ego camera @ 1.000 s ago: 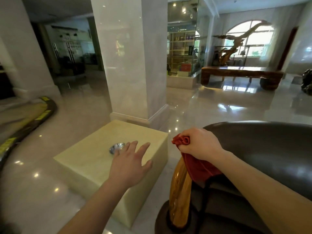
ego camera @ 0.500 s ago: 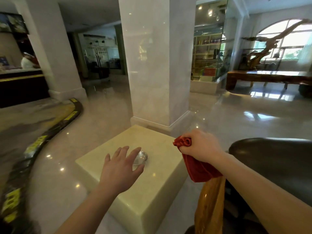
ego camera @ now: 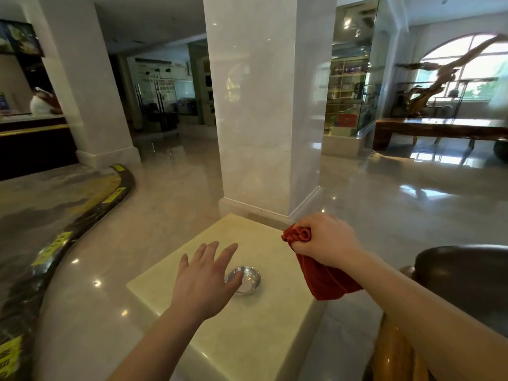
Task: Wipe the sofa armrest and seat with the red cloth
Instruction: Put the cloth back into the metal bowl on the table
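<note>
Pale cream stone block [ego camera: 247, 339] w/ glossy tabletop stands on polished floor [ego camera: 384, 215], just in front of white pillar base at 12 o'clock. Small silver dish [ego camera: 246, 279] sits on it, approx centre.

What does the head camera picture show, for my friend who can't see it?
A person's right hand grips a bunched red cloth above a pale stone block, while the open left hand hovers by a small silver dish on it. A dark sofa sits at the right, in a shiny marble lobby.

The sofa [ego camera: 464, 281] is cut off at the right edge.
</note>
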